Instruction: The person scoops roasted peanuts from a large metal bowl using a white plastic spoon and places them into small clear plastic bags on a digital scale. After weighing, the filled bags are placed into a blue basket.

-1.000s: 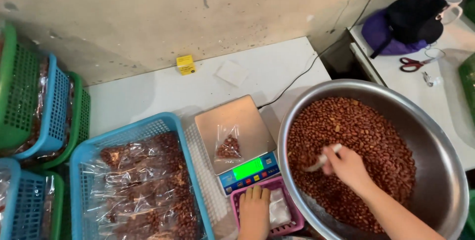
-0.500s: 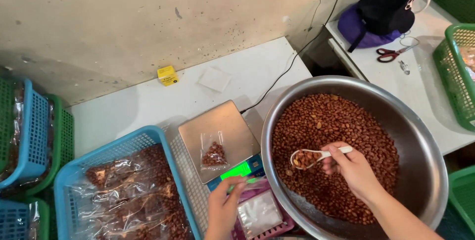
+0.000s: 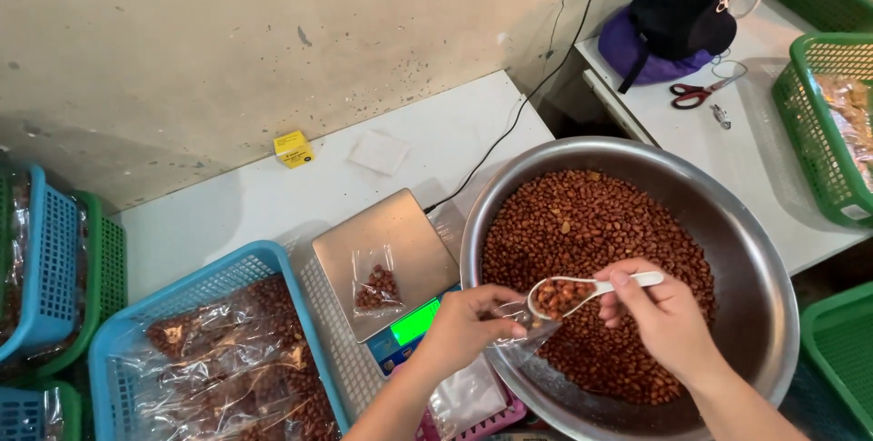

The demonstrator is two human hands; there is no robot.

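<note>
Peanuts fill the white spoon (image 3: 582, 291) in the right hand's (image 3: 668, 318) grip; the left hand (image 3: 464, 327) pinches a clear bag (image 3: 518, 325) over the steel bowl (image 3: 773, 250). Bag unfilled; another lies on the scale (image 3: 386, 255), many packed in the blue basket (image 3: 232, 268).

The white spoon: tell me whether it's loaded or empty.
Loaded. The white spoon, in the right hand, carries peanuts in its bowl over the steel bowl.

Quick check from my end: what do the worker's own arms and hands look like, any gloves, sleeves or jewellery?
Both are bare. The left hand and right hand wear no gloves, and no rings or watch show. Both forearms are uncovered to the frame's bottom edge, with no sleeve in view. Fingernails look short and unpainted.
</note>
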